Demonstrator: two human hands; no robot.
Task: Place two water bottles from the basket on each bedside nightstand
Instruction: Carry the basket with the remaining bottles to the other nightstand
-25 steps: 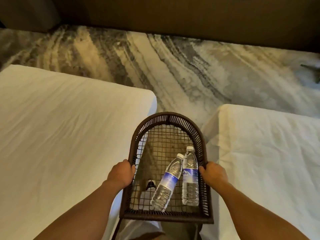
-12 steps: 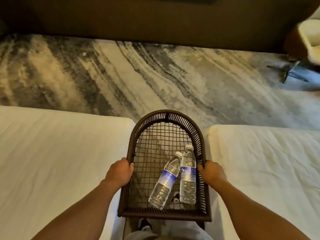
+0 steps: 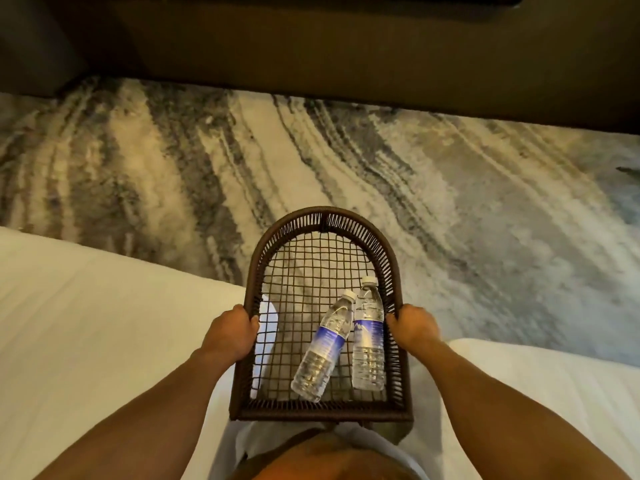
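Two white beds (image 3: 86, 341) flank the gap where the wicker basket (image 3: 325, 216) is carried. Left hand (image 3: 230, 332) and right hand (image 3: 414, 325) each clamp a side rim. Both water bottles (image 3: 323, 348) lie along its right side, caps pointing away, nearest the right fingers. Beyond lies streaked carpet (image 3: 450, 202); no nightstand shows.

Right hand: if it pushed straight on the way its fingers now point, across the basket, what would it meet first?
The right hand grips the basket rim, fingers pointing inward. Pushed straight on, it would most likely meet the upright-lying bottle beside that rim first, then the tilted bottle. Depth is unclear.
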